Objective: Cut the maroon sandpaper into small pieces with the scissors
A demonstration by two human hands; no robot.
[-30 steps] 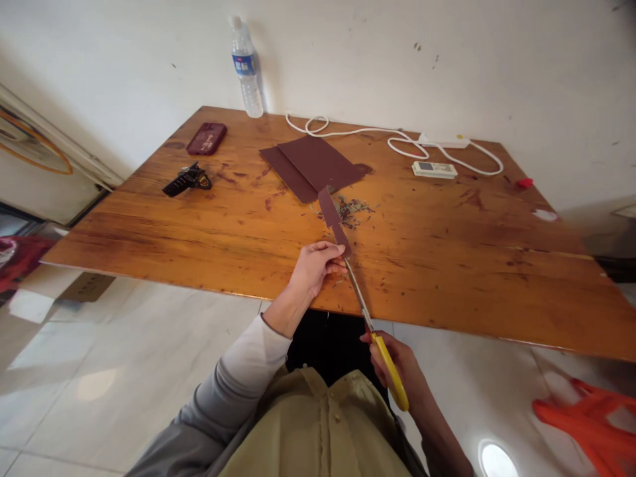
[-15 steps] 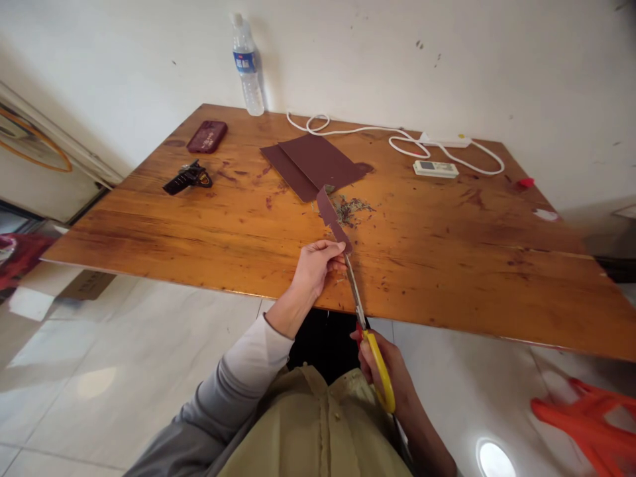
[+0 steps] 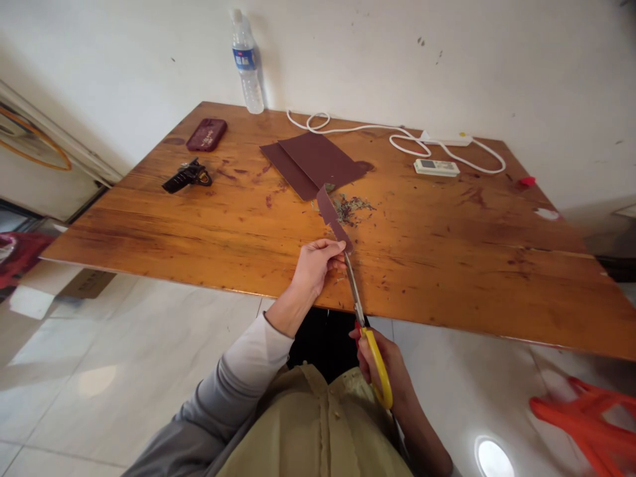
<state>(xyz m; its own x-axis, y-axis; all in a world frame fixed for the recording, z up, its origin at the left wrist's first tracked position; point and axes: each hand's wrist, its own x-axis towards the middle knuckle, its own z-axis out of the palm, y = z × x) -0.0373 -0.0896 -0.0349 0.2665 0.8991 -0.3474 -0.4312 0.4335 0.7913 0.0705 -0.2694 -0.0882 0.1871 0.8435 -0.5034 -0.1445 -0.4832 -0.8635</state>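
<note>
Head view: right hand (image 3: 397, 372) partly behind scissors (image 3: 368, 336)

Scissors (image 3: 368, 336) partly hidden in right hand (image 3: 393, 363), orange bag (image 3: 566, 416) cut off by right edge

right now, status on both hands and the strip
Left hand pinching maroon strip. Right hand gripping yellow-handled scissors, blades at strip's near end. Scrap pile beside strip.

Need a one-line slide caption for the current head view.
Left hand pinches a maroon strip at the blades of scissors held in the right hand, scraps lying on the table.
</note>
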